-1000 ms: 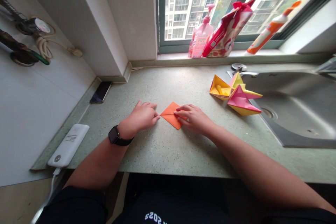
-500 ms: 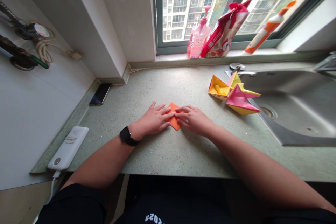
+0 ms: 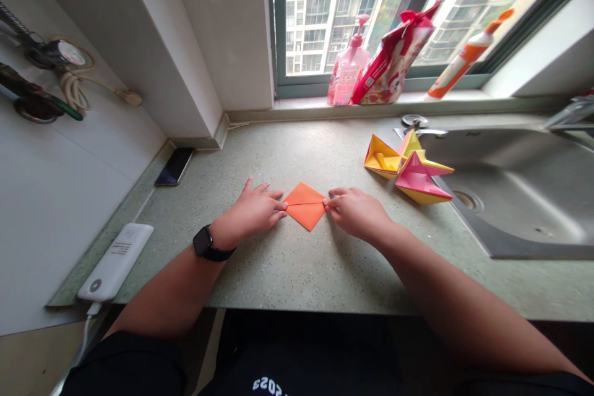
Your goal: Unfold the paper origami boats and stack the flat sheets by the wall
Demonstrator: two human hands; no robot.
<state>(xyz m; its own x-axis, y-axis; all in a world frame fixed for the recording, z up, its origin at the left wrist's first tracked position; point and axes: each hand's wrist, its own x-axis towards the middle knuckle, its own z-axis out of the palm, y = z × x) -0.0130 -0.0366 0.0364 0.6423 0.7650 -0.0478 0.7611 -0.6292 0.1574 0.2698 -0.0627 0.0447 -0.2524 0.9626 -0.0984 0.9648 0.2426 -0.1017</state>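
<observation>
A folded orange origami paper (image 3: 305,215) lies on the counter as a diamond, with a crease or slit running across its middle from side to side. At its left corner, the thumb and index finger of my left hand (image 3: 254,210) are pinched on the paper, the other fingers spread a little. My right hand (image 3: 356,213) pinches the opposite right corner between thumb and fingertips. To the right, beside the sink, rests a yellow and pink folded paper model (image 3: 420,180) with several pointed parts.
The steel sink (image 3: 482,247) is at the right. A phone (image 3: 174,167) and a white power bank (image 3: 116,262) with a cable lie at the left. On the windowsill stand a pink pump bottle (image 3: 349,71), a red packet (image 3: 394,62) and an orange and white bottle (image 3: 459,65).
My hands have moved apart, from over the middle of the orange paper to its left and right corners. More of the paper and its middle line now shows.
</observation>
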